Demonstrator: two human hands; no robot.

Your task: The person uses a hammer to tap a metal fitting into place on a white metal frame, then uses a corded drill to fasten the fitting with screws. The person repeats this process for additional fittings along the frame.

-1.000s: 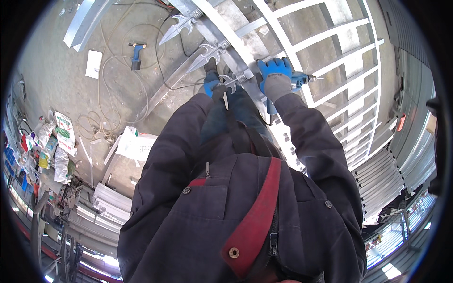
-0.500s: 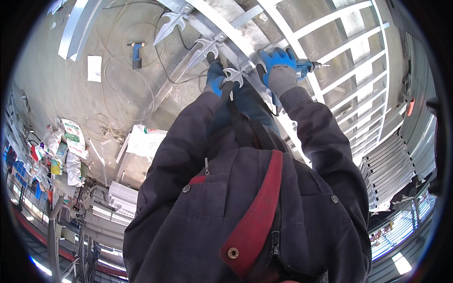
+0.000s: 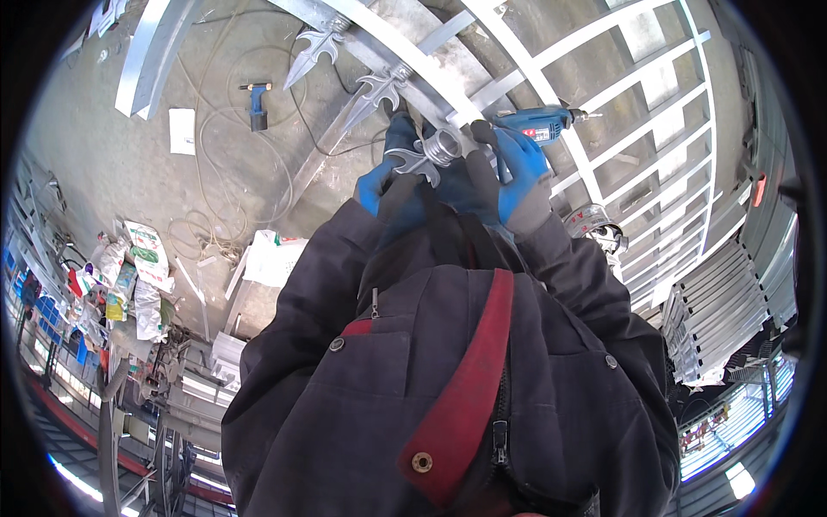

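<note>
My left hand [image 3: 376,188], in a blue and grey work glove, is closed round a silver spearhead finial [image 3: 418,162]. Its ringed round collar [image 3: 443,148] faces up and right; the point is hidden by my glove. My right hand [image 3: 524,177], gloved alike, is at the handle of a blue power drill [image 3: 543,125], with fingers and thumb either side of it; the grip is partly hidden. The drill's chuck points right over a white metal frame [image 3: 551,95]. Further up, two more spearhead finials [image 3: 379,90] [image 3: 317,50] sit along the curved rail.
A second blue cordless tool [image 3: 258,107] lies on the floor at left, beside white paper [image 3: 182,131] and looped cables [image 3: 200,146]. Bags [image 3: 146,258] are heaped at far left. A round grey and white object [image 3: 594,224] is by my right sleeve; metal profiles [image 3: 719,297] are stacked at right.
The finial in my left hand has turned and come away from the rail, so its collar shows. My right hand has slid down from the drill's body toward its handle.
</note>
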